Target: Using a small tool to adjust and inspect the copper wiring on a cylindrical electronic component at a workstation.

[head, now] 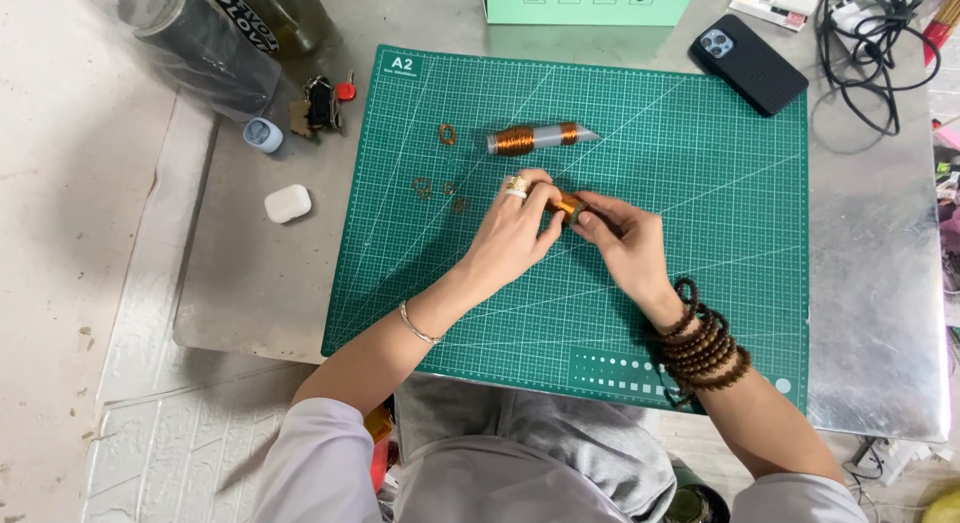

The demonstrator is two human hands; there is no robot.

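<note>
spool (569,207) mostly hidden by fingers (545,199)

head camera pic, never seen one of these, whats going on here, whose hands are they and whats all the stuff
There is one picture, taken by a camera worn on a person's head, looking down at their own two bare hands; no machine is involved. The left hand and right hand meet over a green cutting mat on a metal table, and together pinch a small coil of copper wire. On the mat beyond them lies a grey tube wound with copper wire, and a few small wire rings. Off the mat are a black phone, a tangle of black cable, a white earbud case and keys.
</note>
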